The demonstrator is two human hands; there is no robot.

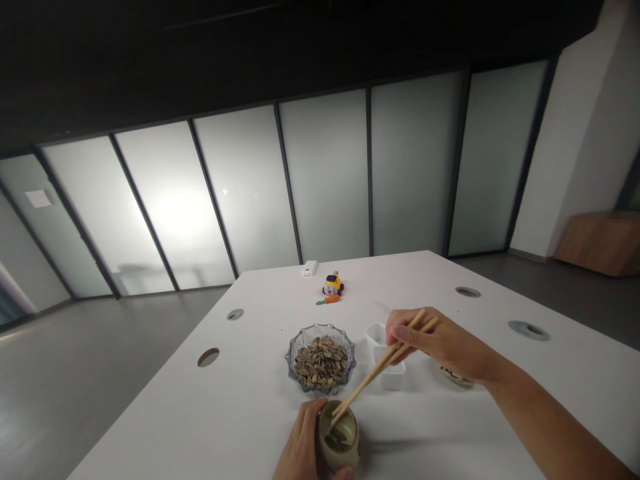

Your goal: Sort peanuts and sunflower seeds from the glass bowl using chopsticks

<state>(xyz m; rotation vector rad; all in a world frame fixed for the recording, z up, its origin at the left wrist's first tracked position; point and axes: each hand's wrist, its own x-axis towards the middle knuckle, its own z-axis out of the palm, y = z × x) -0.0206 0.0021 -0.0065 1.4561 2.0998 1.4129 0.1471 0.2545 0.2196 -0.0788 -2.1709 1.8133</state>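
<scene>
My right hand point(440, 343) is closed on a pair of wooden chopsticks point(380, 368), whose tips reach down into a small greenish ceramic cup point(340, 440). A few sunflower seeds lie inside the cup. My left hand point(300, 447) wraps around the cup's left side at the table's near edge. Just behind the cup stands a clear glass bowl point(321, 361) filled with striped sunflower seeds. A small white square container point(385, 347) sits right of the bowl, partly behind the chopsticks.
Everything rests on a white table point(240, 413) with round cable holes point(208, 357). A small yellow toy point(333, 285) and a white box point(309, 268) sit at the far end. A dark-rimmed object point(457, 379) lies under my right wrist. Frosted glass panels stand beyond.
</scene>
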